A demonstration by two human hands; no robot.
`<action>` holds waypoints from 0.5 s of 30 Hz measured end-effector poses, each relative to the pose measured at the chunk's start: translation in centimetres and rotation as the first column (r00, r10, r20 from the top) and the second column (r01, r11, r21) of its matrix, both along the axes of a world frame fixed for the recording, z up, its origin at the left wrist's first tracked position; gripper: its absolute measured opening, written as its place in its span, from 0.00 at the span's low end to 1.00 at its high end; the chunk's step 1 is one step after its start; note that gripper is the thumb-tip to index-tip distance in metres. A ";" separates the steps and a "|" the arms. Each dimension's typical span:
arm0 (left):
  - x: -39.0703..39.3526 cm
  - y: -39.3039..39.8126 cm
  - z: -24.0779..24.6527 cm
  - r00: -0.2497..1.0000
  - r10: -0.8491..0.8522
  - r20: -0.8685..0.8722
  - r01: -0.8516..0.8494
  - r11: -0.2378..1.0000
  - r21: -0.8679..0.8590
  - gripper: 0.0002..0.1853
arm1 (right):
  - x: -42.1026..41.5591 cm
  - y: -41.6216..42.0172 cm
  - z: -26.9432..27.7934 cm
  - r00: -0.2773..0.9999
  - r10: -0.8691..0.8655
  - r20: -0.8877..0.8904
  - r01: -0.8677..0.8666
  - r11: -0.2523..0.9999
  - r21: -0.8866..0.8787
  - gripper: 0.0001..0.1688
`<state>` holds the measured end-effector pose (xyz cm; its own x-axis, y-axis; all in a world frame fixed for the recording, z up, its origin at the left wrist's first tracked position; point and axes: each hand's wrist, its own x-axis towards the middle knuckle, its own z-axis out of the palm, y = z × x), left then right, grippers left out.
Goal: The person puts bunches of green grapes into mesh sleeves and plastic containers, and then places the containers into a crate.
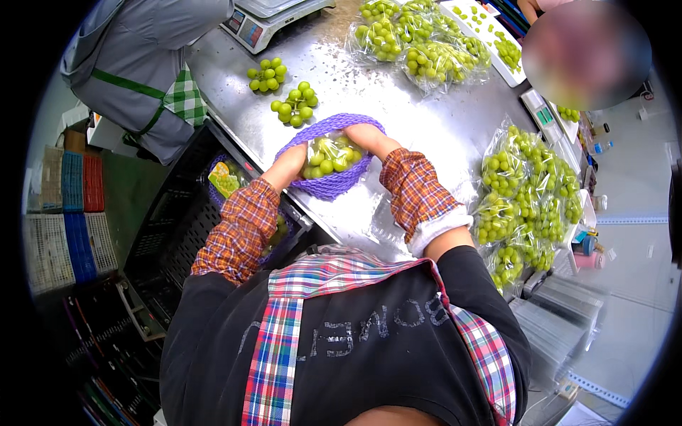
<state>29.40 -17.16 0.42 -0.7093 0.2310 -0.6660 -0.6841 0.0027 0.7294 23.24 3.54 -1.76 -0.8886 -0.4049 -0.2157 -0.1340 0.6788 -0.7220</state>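
Observation:
A purple woven basket (334, 185) stands on the metal table before me, with a bag of green grapes (329, 158) in it. My left hand (289, 164) reaches inside the basket's left side, against the bag. On the right side, my right hand (366, 138) goes in under the far rim. The fingers of both hands are hidden inside the basket, so I cannot tell whether they grip anything. Two loose grape bunches lie just beyond it, one nearer (294, 105) and one farther (266, 74).
Bagged grapes lie at the right (527, 197) and far side (421, 42) of the table (341, 80). A scale (261, 24) stands at the far left. Below the left edge sits a black crate (176, 229) holding another purple basket. A person in grey (138, 69) stands at left.

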 end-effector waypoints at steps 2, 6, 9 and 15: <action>0.2 -0.5 2.9 0.992 0.095 0.084 -0.087 0.992 -0.091 0.27 | -1.2 -0.4 1.2 0.965 -0.076 0.251 0.090 0.995 -0.046 0.20; -2.1 -3.0 1.0 0.982 -0.027 0.188 0.043 0.996 -0.084 0.28 | -2.6 -0.5 1.7 0.767 -0.340 0.545 0.416 0.909 -0.017 0.15; -2.2 -4.6 2.2 0.931 0.001 0.365 -0.041 0.994 0.102 0.27 | -3.1 0.1 0.8 0.721 -0.388 0.574 0.458 0.889 0.026 0.13; 3.1 -4.2 2.6 1.000 0.008 0.028 -0.012 0.993 0.121 0.29 | -1.3 2.1 5.2 0.771 0.070 0.633 0.096 0.970 -0.225 0.24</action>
<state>32.52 -21.33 3.05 -0.6940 0.3042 -0.6526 -0.7032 -0.0918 0.7050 21.92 5.66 3.40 -0.5880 -0.5056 -0.6313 0.4165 0.4798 -0.7722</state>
